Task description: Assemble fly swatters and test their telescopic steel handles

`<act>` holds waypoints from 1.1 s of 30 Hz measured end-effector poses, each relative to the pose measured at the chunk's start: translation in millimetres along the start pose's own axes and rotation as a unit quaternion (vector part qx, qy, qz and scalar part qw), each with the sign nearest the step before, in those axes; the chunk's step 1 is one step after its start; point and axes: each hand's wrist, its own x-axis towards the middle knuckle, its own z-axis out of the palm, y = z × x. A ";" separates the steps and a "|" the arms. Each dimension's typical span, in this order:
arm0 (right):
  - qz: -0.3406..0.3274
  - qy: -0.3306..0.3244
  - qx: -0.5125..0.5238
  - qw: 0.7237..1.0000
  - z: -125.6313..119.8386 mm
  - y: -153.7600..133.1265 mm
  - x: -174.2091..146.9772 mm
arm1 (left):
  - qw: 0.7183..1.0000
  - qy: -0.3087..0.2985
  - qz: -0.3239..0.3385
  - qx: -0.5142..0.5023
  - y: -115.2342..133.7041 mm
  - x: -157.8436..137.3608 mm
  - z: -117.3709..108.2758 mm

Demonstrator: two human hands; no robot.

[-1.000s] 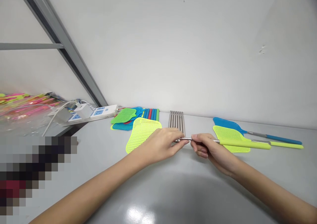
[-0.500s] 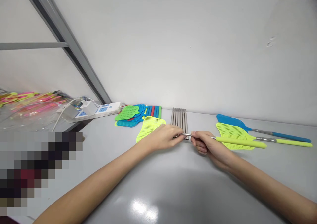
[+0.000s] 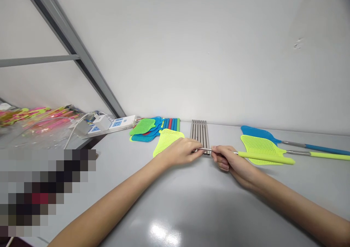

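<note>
A yellow-green fly swatter lies crosswise between my hands. My left hand (image 3: 187, 150) is closed around its neck, with the mesh head (image 3: 168, 139) showing beyond the wrist. The joint between head and rod is hidden under those fingers. My right hand (image 3: 225, 157) pinches the thin metal rod (image 3: 206, 149), and the yellow-green handle (image 3: 268, 157) sticks out to its right. Just behind the hands, several metal rods (image 3: 199, 132) lie side by side. Right of them rest a yellow-green fly swatter (image 3: 262, 148) and a blue fly swatter (image 3: 257, 133), both with handles pointing right.
Loose mesh swatter heads (image 3: 143, 126) are stacked at the back left, beside a row of coloured handles (image 3: 172, 124). A white power strip (image 3: 117, 124) with plugged adapters stands further left, near plastic-bagged colourful items (image 3: 51, 119). A wall (image 3: 207, 57) closes off the grey table's (image 3: 169, 199) back edge.
The view has shifted slightly, moving the background things a little in the picture. Both hands keep their hold on the fly swatter, almost unmoved.
</note>
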 end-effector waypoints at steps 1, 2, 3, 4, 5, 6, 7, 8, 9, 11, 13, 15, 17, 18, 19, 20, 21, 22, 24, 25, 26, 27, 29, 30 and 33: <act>-0.002 0.001 0.001 1.000 0.3 -0.2 -0.1 | 1.000 0.000 0.001 -0.002 -0.4 0.1 0.0; -0.002 0.003 0.002 1.000 0.7 -0.4 -0.1 | 1.000 0.000 0.002 -0.003 -0.9 0.1 0.2; -0.001 0.005 0.002 1.000 1.0 -0.6 -0.1 | 1.000 0.000 0.004 -0.004 -1.4 0.1 0.5; 0.000 0.008 0.002 1.000 1.4 -0.8 0.0 | 1.000 0.002 0.005 -0.005 -2.0 0.1 0.8; -0.001 0.011 0.003 1.000 1.7 -0.9 0.1 | 1.000 0.003 0.006 -0.006 -2.6 0.1 1.2; -0.004 0.013 0.004 1.000 1.9 -1.0 0.2 | 1.000 0.004 0.006 -0.006 -3.1 0.2 1.5; -0.008 0.016 0.005 1.000 2.1 -1.1 0.4 | 1.000 0.005 0.004 -0.007 -3.5 0.2 1.6; -0.014 0.018 0.006 1.000 2.1 -1.2 0.5 | 1.000 0.005 0.002 -0.007 -3.8 0.3 1.7; -0.019 0.020 0.006 1.000 2.0 -1.3 0.6 | 1.000 0.003 0.001 -0.008 -4.0 0.3 1.5; -0.022 0.024 0.004 0.999 1.8 -1.7 0.6 | 1.000 0.001 0.002 -0.009 -4.2 0.5 1.0; -0.020 0.028 0.003 0.999 1.5 -2.3 0.4 | 1.000 0.000 0.004 -0.011 -4.4 0.7 0.4; -0.013 0.034 0.001 0.999 1.2 -3.1 0.0 | 1.000 -0.002 0.006 -0.012 -4.8 0.8 0.3; -0.005 0.038 0.000 0.999 1.1 -3.6 -0.3 | 1.000 -0.007 0.007 -0.013 -5.5 0.8 0.4; -0.001 0.039 0.001 0.999 1.2 -3.8 -0.4 | 1.000 -0.009 0.008 -0.012 -5.9 0.7 0.6; 0.001 0.040 0.001 0.999 1.3 -3.9 -0.5 | 1.000 -0.009 0.008 -0.009 -6.3 0.5 0.8; 0.000 0.040 0.001 0.999 1.4 -3.9 -0.5 | 1.000 -0.009 0.009 -0.004 -6.7 0.1 1.1; -0.001 0.039 0.001 0.999 1.6 -3.8 -0.5 | 1.000 -0.006 0.010 0.003 -7.2 -0.4 1.5; -0.003 0.039 0.000 0.999 1.8 -3.6 -0.4 | 1.000 -0.003 0.012 0.012 -7.7 -1.1 2.0; -0.008 0.039 -0.002 0.999 2.2 -2.7 -0.1 | 0.999 0.003 0.015 0.030 -9.0 -2.9 3.5; -0.009 0.038 -0.003 0.999 2.3 -2.0 0.1 | 0.999 0.005 0.016 0.037 -9.8 -3.9 4.5; -0.010 0.037 -0.002 0.999 2.4 -1.2 0.5 | 0.999 0.006 0.017 0.042 -10.5 -4.9 5.7; -0.011 0.036 0.000 0.999 2.4 -0.1 0.9 | 0.999 0.006 0.016 0.045 -11.2 -5.9 6.9; -0.009 0.030 0.007 0.999 2.0 2.1 2.0 | 0.999 0.007 0.014 0.049 -12.6 -7.3 9.4; -0.008 0.028 0.012 1.000 1.8 3.2 2.7 | 0.999 0.007 0.013 0.052 -13.1 -7.7 10.5; -0.007 0.023 0.027 0.999 0.7 5.4 4.5 | 0.998 0.009 0.010 0.056 -13.9 -7.8 12.4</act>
